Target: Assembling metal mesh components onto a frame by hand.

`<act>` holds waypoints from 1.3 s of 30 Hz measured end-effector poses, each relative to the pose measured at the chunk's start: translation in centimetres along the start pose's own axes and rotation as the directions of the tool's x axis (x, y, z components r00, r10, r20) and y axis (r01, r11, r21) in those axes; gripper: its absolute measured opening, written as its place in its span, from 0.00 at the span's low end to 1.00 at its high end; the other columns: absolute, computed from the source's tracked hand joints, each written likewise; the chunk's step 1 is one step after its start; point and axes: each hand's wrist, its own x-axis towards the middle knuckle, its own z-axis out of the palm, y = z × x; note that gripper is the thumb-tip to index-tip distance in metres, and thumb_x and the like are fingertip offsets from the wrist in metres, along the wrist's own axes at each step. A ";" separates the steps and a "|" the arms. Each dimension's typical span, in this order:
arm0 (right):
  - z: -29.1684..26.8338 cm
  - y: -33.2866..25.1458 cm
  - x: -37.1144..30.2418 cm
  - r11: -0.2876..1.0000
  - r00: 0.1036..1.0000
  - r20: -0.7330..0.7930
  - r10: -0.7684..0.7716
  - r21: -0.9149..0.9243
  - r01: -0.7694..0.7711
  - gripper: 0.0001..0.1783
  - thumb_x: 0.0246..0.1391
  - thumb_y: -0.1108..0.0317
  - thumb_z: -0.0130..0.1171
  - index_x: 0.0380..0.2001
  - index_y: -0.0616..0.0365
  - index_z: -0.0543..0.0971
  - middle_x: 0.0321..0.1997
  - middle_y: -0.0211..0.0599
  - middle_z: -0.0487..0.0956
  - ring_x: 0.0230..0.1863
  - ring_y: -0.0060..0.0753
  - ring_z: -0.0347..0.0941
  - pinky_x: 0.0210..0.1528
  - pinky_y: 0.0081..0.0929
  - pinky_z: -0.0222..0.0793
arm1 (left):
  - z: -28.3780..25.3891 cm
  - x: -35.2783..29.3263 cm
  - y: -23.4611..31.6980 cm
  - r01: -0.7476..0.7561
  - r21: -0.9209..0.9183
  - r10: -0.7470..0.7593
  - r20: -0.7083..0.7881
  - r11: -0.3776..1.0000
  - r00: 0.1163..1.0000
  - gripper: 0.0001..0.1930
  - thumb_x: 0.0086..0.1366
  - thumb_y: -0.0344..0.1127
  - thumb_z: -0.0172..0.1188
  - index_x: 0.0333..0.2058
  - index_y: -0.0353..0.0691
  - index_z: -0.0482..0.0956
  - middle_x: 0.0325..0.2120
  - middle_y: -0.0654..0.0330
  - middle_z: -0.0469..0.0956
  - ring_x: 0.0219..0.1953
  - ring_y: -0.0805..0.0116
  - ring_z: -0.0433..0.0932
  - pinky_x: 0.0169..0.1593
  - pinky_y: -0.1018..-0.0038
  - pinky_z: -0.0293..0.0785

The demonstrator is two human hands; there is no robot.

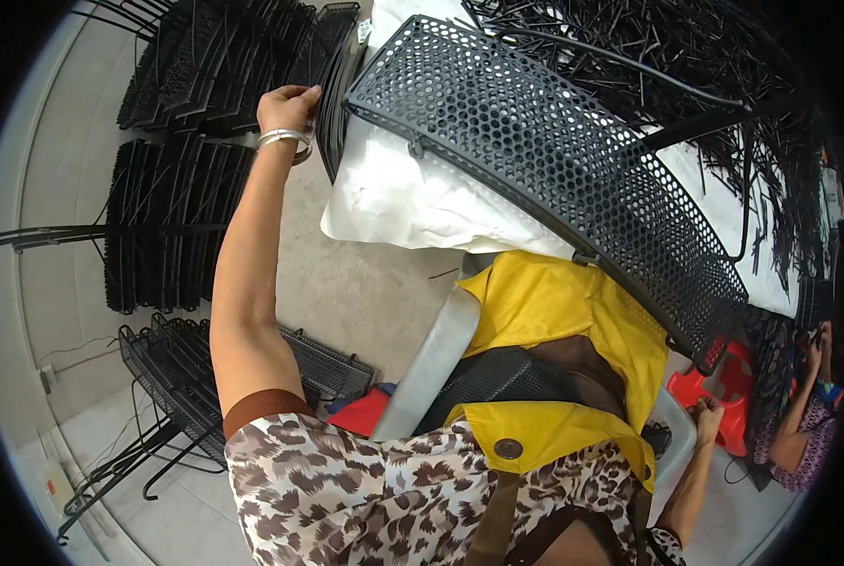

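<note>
My left hand [288,109], a bracelet at its wrist, reaches out to the far left. Its fingers are closed at the edge of a stack of thin black curved panels [332,118] beside the table. A long curved black perforated metal panel [507,104] lies aslant across the white-covered table and juts over my lap. Neither hand touches it. Down at the right, my right hand [708,412] is beside the grey chair arm, near a red plastic stool [738,396]. Its fingers are curled in, and what they hold, if anything, is hidden.
Stacks of black bristly racks [167,222] line the left wall, with more black panels [181,387] below. Loose black strips [620,66] heap on the table's white cover [393,193]. A yellow apron [554,302] covers my lap. Another person [799,439] sits at the far right.
</note>
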 end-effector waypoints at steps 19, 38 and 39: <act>-0.7 -1.1 0.8 0.920 0.881 -0.273 -0.386 -0.178 0.348 0.06 0.45 0.72 0.44 0.25 0.66 0.68 0.15 0.32 0.68 0.15 0.18 0.62 0.17 0.13 0.57 | -4.3 -3.9 0.1 -0.346 0.837 0.205 0.283 0.424 0.937 0.11 0.45 0.35 0.47 0.21 0.30 0.68 0.25 0.44 0.69 0.32 0.49 0.67 0.35 0.64 0.64; 33.7 -35.2 -22.2 0.151 -0.163 0.645 -0.747 0.403 0.903 0.27 0.30 0.53 0.54 0.23 0.74 0.69 0.20 0.48 0.70 0.28 0.45 0.68 0.30 0.31 0.66 | -12.2 -18.5 7.8 -0.322 0.400 0.238 0.245 0.858 0.940 0.06 0.41 0.28 0.46 0.12 0.31 0.63 0.06 0.64 0.58 0.11 0.79 0.55 0.12 0.80 0.52; 34.7 -35.0 -23.2 0.169 -0.173 0.653 -0.737 0.426 0.889 0.33 0.31 0.54 0.54 0.28 0.81 0.65 0.22 0.53 0.70 0.28 0.45 0.69 0.29 0.31 0.66 | -11.3 -20.5 9.9 -0.178 0.402 0.098 0.211 0.898 0.973 0.06 0.42 0.29 0.46 0.13 0.32 0.64 0.06 0.64 0.59 0.09 0.78 0.56 0.10 0.80 0.53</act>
